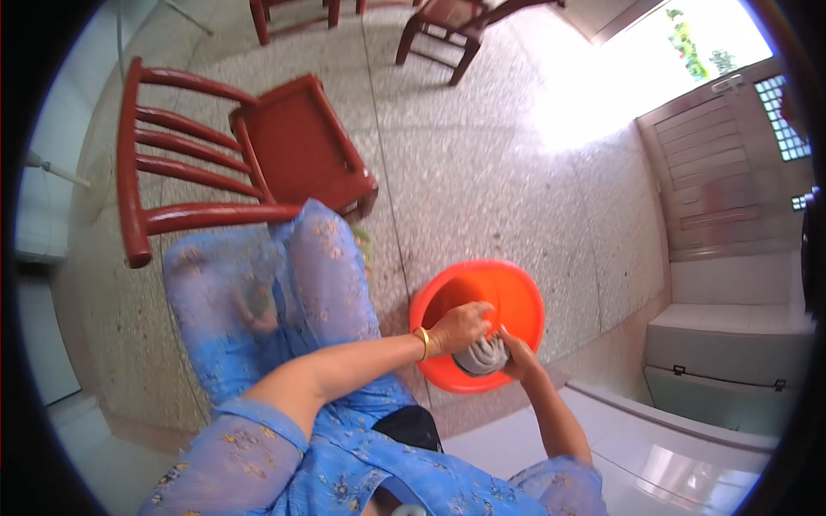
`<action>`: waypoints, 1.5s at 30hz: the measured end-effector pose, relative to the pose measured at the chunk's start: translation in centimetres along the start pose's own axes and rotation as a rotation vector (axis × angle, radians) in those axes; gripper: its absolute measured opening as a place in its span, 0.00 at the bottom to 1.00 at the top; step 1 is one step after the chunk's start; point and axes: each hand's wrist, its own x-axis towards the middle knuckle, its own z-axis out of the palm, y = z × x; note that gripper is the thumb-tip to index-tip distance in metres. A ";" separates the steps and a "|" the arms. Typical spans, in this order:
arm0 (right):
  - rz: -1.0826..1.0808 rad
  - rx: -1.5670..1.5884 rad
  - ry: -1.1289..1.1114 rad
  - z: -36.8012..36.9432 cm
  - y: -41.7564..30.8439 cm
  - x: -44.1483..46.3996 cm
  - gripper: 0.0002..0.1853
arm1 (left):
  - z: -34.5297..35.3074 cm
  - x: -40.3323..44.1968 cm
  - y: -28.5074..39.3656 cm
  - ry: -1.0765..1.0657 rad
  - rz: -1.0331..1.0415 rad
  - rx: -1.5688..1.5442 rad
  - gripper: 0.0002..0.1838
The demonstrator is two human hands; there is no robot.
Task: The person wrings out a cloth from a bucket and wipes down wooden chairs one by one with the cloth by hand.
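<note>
A grey bundle of soft folds or thick strands (483, 354) is in or over the lower part of an orange-red bucket (534, 297). Whether it is a cloth or a mop head, I cannot tell. My right hand (519, 354) grips the bundle from its right side, thumb up. My left hand (462, 328), with a gold bangle (424, 342) at the wrist, is above the bucket at the bundle's upper left. Its fingers are curled closed; what they hold, if anything, is hidden. The bucket's inside is partly covered by my hands.
A red wooden chair (297, 146) stands to the left on the speckled stone floor (482, 172). Another chair (443, 30) is farther off. A wooden door (714, 163) is at the right beside a bright doorway. White tiling (637, 447) lies close at lower right.
</note>
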 end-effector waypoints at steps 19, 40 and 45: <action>-0.998 -0.383 0.209 11.5 -1.9 -14.0 0.16 | -6.6 4.0 5.1 0.532 -0.840 -0.944 0.11; -1.146 -0.269 -0.065 22.0 -10.2 -15.1 0.19 | -14.7 7.9 15.0 -0.010 -0.179 -0.339 0.17; -1.144 -0.066 -0.216 21.4 -10.1 -13.2 0.27 | -19.7 9.8 20.8 0.229 -0.232 -0.584 0.12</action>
